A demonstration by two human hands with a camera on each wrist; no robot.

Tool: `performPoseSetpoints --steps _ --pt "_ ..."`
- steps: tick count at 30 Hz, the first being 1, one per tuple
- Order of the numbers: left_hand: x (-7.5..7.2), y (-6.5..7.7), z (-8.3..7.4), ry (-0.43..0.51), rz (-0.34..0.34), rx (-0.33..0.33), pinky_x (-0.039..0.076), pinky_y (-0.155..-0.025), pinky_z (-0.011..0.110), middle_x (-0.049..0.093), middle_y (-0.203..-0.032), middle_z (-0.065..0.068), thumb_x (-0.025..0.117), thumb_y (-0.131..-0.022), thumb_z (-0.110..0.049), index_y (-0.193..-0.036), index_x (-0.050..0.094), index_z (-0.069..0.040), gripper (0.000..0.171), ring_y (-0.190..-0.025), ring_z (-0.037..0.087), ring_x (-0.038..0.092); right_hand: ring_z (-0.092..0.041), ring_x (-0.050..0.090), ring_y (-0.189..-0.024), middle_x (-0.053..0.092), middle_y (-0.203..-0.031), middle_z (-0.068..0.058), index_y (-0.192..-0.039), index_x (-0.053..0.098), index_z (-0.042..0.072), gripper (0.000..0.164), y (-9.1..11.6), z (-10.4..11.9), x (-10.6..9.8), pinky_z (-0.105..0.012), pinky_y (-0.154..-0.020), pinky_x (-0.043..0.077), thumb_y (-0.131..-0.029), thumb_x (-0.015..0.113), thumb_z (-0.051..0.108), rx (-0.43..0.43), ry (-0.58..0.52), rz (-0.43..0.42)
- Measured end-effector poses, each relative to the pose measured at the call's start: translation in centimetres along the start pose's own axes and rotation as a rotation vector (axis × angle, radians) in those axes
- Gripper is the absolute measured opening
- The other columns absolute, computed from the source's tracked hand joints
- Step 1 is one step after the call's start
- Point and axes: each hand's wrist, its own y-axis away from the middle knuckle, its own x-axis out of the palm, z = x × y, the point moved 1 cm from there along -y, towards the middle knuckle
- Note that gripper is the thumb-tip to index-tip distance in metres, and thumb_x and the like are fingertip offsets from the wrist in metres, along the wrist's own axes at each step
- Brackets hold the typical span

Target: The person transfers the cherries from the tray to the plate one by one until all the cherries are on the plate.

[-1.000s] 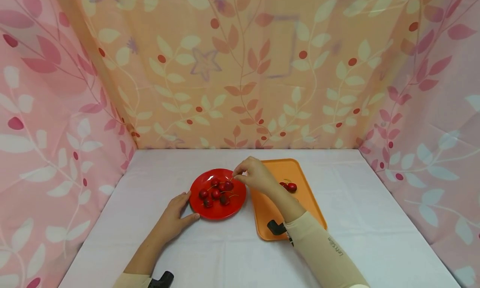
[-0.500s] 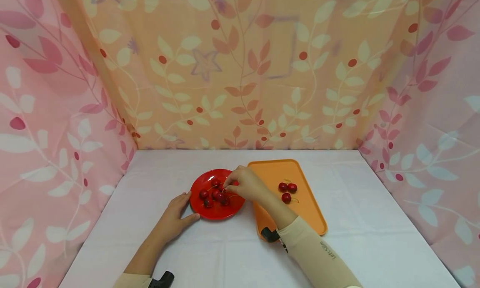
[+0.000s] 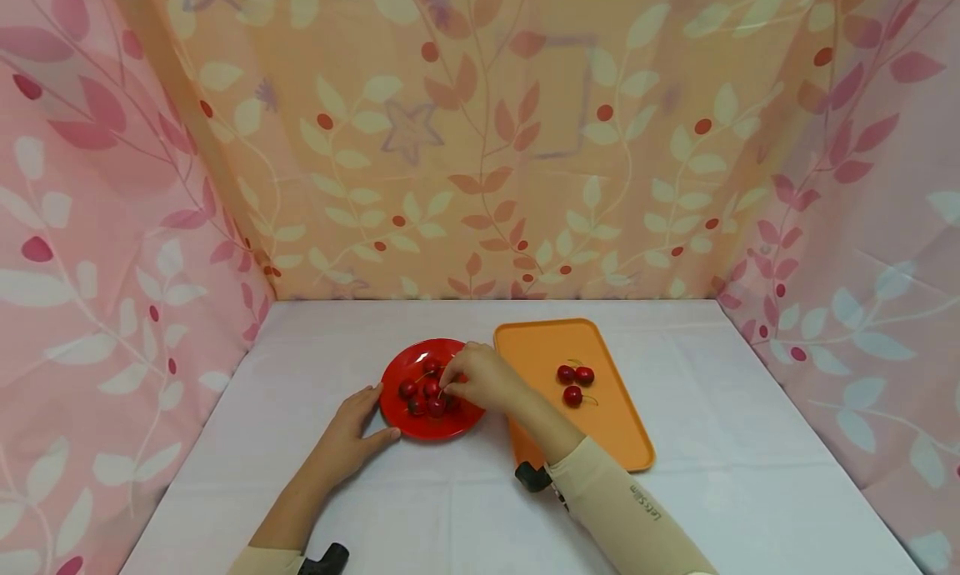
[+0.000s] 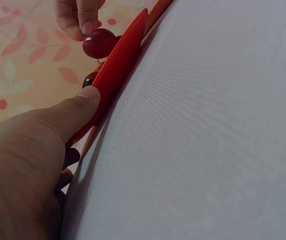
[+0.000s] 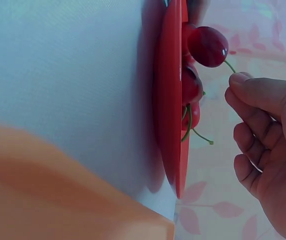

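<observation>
My right hand pinches a cherry by its thin green stem between thumb and forefinger, the other fingers loosely bent. The dark red fruit hangs close over the red plate. Several more cherries with stems lie bunched in the plate's middle, partly hidden by the right hand in the head view. At the plate's near left side, my left hand rests against the rim, thumb and fingers spread apart. Its thumb touches the red edge in the left wrist view.
An orange rectangular tray lies right of the plate, beneath the right forearm. Three cherries sit in it. White cloth covers the table, and patterned curtains enclose the back and both sides.
My right hand has moved left and toward me over the plate, carrying the cherry by its stem from the plate's right part to its front middle. The left hand stays put.
</observation>
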Motion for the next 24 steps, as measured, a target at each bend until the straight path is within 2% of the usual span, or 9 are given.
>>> performPoseSetpoints --steps 8,18,24 --pt "0.14 -0.02 0.15 0.000 0.009 -0.020 0.034 -0.116 0.064 0.035 -0.164 0.014 0.077 -0.085 -0.058 -0.162 0.033 -0.015 0.098 -0.153 0.037 0.029 -0.007 0.055 -0.093 0.072 -0.085 0.019 -0.092 0.081 0.027 0.004 -0.06 0.03 0.55 -0.032 -0.096 0.047 -0.089 0.082 0.025 0.001 0.009 0.004" --pt "0.11 -0.05 0.12 0.008 0.004 -0.010 0.033 -0.116 0.064 0.035 -0.165 0.013 0.076 -0.086 -0.057 -0.162 0.033 -0.016 0.097 -0.153 0.037 0.028 -0.008 0.057 -0.096 0.072 -0.087 0.019 -0.093 0.081 0.027 0.005 -0.26 0.05 0.83 -0.036 -0.099 0.048 -0.089 0.082 0.025 0.021 0.014 0.009" --pt "0.03 -0.02 0.12 0.004 0.003 -0.008 0.035 -0.116 0.064 0.035 -0.165 0.012 0.076 -0.086 -0.057 -0.162 0.033 -0.017 0.097 -0.153 0.036 0.028 -0.008 0.058 -0.097 0.072 -0.087 0.020 -0.094 0.081 0.028 0.005 -0.40 0.07 0.99 -0.033 -0.097 0.049 -0.090 0.081 0.025 0.049 0.014 0.021"
